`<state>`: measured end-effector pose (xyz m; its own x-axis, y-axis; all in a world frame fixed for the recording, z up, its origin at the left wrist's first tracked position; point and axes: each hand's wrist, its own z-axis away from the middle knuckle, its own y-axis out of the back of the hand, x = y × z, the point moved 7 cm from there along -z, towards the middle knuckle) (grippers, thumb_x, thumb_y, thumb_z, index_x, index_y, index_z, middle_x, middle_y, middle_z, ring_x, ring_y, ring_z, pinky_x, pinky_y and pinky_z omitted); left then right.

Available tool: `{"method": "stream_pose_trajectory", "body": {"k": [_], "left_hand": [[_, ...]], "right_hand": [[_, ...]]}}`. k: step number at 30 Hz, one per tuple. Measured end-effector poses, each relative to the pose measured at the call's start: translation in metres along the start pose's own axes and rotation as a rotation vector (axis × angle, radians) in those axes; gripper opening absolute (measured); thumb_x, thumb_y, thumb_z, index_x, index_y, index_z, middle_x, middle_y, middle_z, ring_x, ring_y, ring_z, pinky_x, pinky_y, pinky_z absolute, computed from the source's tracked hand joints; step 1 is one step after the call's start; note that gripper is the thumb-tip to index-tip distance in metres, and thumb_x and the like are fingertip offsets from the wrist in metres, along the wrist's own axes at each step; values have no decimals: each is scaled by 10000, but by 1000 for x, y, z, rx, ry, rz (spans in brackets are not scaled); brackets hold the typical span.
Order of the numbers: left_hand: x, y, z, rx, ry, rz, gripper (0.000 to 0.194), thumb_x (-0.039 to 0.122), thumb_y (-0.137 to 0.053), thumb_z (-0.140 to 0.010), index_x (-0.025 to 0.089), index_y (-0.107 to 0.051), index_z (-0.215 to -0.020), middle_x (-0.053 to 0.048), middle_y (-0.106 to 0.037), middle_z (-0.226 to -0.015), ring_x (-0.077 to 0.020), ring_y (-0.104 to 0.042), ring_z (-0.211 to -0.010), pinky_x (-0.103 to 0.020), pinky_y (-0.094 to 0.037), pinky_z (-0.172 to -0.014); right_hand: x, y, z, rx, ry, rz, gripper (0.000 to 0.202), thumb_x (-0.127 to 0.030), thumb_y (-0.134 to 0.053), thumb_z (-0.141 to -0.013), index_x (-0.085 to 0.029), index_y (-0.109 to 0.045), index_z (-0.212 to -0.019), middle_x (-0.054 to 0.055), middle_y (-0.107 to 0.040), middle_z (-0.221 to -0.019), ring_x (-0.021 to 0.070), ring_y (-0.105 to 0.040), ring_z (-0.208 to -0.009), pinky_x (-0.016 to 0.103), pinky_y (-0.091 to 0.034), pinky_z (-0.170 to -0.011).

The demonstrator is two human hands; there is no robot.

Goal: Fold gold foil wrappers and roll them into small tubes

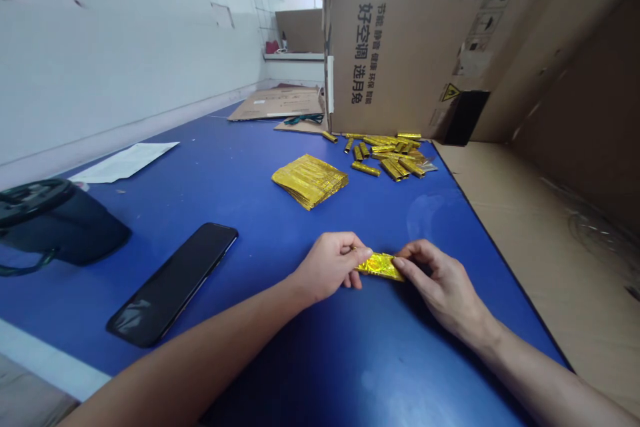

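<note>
A shiny gold foil paper (pixel 381 265), narrow and seemingly folded, is held level just above or on the blue table. Its left end is pinched by my left hand (pixel 333 263), thumb on top. The right end sits between the thumb and fingers of my right hand (pixel 440 280). Beyond my hands lies a fanned stack of gold foil papers (pixel 310 180). Several gold foil rolls (pixel 395 157), small and tube-like, are heaped farther back on the right, against a carton.
A large cardboard box (pixel 400 47) stands at the table's back right. To the left are a black phone (pixel 175 283), a dark lidded mug (pixel 60 220) and a white paper sheet (pixel 127 161). Flattened cardboard (pixel 277 103) lies at the far end of the blue table (pixel 240 180).
</note>
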<state>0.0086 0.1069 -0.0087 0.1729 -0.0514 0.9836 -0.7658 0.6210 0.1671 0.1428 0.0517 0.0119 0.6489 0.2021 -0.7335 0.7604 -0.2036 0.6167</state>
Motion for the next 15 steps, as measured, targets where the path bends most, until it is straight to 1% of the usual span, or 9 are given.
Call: {"method": "stream_pose_trajectory", "body": {"k": [2, 4, 6, 8, 12, 15], "left_hand": [[3, 2, 1, 28, -30, -16, 197, 308, -477, -772, 127, -520, -708, 36, -496, -409, -68, -464, -350, -154, -336, -366], [5, 3, 2, 50, -55, -39, 205, 311, -467, -780, 130, -523, -701, 35, -504, -434, -60, -459, -353, -151, -335, -369], [7, 3, 4, 71, -72, -63, 206, 312, -467, -780, 132, -529, -702, 31, -523, -478, -51, -454, -357, -151, -338, -376], [8, 3, 6, 86, -74, -89, 204, 316, -469, -777, 134, -533, -712, 32, -528, -502, -48, -448, -359, -154, -337, -379], [7, 2, 9, 109, -44, -138, 228, 343, -437, -793, 145, -518, -715, 50, -495, -472, -51, -407, -342, -161, -300, -362], [16, 4, 12, 152, -110, -241, 234, 324, -414, -812, 150, -510, -688, 59, -474, -467, -55, -409, -387, -167, -302, -409]], "right_hand": [[0, -1, -1, -16, -30, -78, 186, -363, -466, -802, -193, -529, -842, 0, -577, -665, 121, -524, -577, 227, -426, -513], [0, -6, -1, -99, -73, -132, 228, -380, -444, -813, -188, -531, -899, -10, -563, -642, 110, -504, -543, 215, -409, -480], [-1, -14, 1, -211, -104, -146, 252, -397, -412, -828, -188, -552, -844, -22, -539, -601, 100, -475, -512, 205, -385, -457], [-2, -18, 3, -270, -118, -148, 293, -406, -387, -838, -185, -547, -733, -30, -520, -564, 92, -453, -491, 199, -368, -447], [-3, -17, 5, -233, -108, -135, 323, -400, -375, -844, -181, -517, -653, -44, -470, -507, 81, -409, -454, 190, -334, -425], [-6, -16, 6, -231, -118, -144, 334, -403, -379, -842, -176, -516, -639, -44, -453, -504, 81, -397, -463, 192, -321, -432]]}}
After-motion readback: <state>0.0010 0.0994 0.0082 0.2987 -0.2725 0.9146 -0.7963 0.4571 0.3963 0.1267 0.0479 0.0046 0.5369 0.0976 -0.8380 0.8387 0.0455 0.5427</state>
